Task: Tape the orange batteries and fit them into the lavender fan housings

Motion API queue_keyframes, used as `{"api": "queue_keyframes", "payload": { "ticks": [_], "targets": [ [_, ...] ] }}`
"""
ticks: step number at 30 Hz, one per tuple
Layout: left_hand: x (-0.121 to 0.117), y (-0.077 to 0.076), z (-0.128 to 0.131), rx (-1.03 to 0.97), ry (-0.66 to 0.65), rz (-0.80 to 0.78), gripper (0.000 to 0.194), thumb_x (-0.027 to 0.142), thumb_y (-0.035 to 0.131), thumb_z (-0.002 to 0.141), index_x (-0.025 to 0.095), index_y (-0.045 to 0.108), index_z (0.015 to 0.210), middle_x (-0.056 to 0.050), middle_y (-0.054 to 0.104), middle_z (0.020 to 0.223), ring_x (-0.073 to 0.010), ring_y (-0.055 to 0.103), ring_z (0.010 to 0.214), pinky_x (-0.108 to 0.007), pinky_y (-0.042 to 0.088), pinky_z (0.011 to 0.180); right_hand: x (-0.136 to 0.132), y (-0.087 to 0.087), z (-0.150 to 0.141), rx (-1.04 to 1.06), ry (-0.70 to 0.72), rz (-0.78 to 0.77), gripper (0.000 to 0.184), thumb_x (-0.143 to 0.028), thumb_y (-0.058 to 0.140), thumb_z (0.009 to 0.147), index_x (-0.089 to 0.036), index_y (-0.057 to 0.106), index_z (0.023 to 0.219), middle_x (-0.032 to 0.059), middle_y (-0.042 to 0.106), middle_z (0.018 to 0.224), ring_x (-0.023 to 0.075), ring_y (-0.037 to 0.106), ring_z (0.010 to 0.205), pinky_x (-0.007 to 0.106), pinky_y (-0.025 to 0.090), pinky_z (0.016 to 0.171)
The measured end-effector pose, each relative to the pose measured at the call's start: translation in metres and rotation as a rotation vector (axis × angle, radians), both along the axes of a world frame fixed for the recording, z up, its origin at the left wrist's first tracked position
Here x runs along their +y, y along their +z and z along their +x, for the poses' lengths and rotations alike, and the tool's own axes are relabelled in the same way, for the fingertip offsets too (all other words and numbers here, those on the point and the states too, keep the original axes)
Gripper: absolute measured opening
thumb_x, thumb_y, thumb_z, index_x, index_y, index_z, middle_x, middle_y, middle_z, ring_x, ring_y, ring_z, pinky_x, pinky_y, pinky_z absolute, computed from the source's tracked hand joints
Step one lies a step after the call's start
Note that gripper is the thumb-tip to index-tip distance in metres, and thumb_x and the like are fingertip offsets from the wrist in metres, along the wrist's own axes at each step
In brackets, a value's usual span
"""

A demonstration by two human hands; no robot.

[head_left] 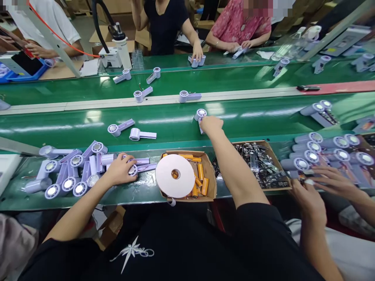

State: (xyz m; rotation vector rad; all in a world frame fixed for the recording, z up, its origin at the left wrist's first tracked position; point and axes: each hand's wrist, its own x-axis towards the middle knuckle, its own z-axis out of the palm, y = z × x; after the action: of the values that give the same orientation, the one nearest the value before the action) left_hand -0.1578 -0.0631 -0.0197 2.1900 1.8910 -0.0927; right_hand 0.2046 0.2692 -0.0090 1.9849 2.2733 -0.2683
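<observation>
My left hand point(121, 170) is closed over a lavender handheld fan point(133, 170) at the right end of a pile of fans point(68, 183) on the near bench. My right hand point(212, 125) reaches out over the green belt. Its fingers are wrapped round the handle of another handheld fan point(200, 114), whose round head points away from me. Between my arms stands a cardboard box point(212, 171) of orange cylindrical batteries point(204, 186). A large white paper roll point(165, 177) lies on top of it.
Two loose fans point(117, 128) lie on the near belt point(166, 132). To the right stands a box of small metal parts point(254, 160). Beyond it, a co-worker's hands point(310, 195) work beside more fans point(312, 146). Several people sit across the line.
</observation>
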Motion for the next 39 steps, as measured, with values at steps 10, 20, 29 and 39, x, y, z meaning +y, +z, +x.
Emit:
{"api": "queue_keyframes", "payload": {
  "ticks": [10, 20, 29, 39],
  "targets": [
    [0.143, 0.031, -0.066, 0.060, 0.388, 0.055, 0.072, 0.051, 0.064, 0.097, 0.017, 0.058, 0.160, -0.023, 0.056, 0.164, -0.0476, 0.052, 0.146, -0.064, 0.045, 0.120, -0.072, -0.001, -0.176, 0.213, 0.781, -0.191, 0.066, -0.035, 0.080, 0.100, -0.016, 0.060, 0.161, 0.0215, 0.064, 0.162, 0.0348, 0.065, 0.143, 0.038, 0.052, 0.116],
    [0.094, 0.022, -0.081, -0.069, -0.065, -0.053, 0.061, 0.038, 0.058, 0.091, 0.025, 0.068, 0.150, -0.011, 0.071, 0.150, -0.0328, 0.065, 0.136, -0.048, 0.048, 0.121, -0.052, -0.007, -0.092, 0.287, 0.921, -0.219, 0.040, -0.014, 0.059, 0.098, -0.020, 0.087, 0.126, 0.0113, 0.085, 0.131, 0.0279, 0.076, 0.120, 0.032, 0.050, 0.103],
    [0.045, 0.049, 0.051, -0.311, -0.471, 0.055, 0.066, 0.054, 0.071, 0.098, 0.022, 0.065, 0.155, -0.015, 0.065, 0.160, -0.0375, 0.049, 0.157, -0.057, 0.034, 0.134, -0.101, 0.019, -0.029, 0.506, 0.686, -0.081, 0.038, -0.031, 0.055, 0.108, -0.019, 0.084, 0.129, 0.0111, 0.081, 0.140, 0.0321, 0.074, 0.132, 0.046, 0.053, 0.119],
    [0.016, 0.054, 0.114, -0.256, -0.576, 0.245, 0.064, 0.047, 0.080, 0.091, 0.017, 0.063, 0.145, -0.020, 0.067, 0.151, -0.0447, 0.052, 0.148, -0.064, 0.040, 0.130, -0.257, 0.020, 0.086, 1.026, 0.229, -0.145, 0.043, -0.064, 0.071, 0.098, -0.025, 0.085, 0.109, 0.0065, 0.083, 0.084, 0.0230, 0.076, 0.064, 0.034, 0.061, 0.061]
  ]
}}
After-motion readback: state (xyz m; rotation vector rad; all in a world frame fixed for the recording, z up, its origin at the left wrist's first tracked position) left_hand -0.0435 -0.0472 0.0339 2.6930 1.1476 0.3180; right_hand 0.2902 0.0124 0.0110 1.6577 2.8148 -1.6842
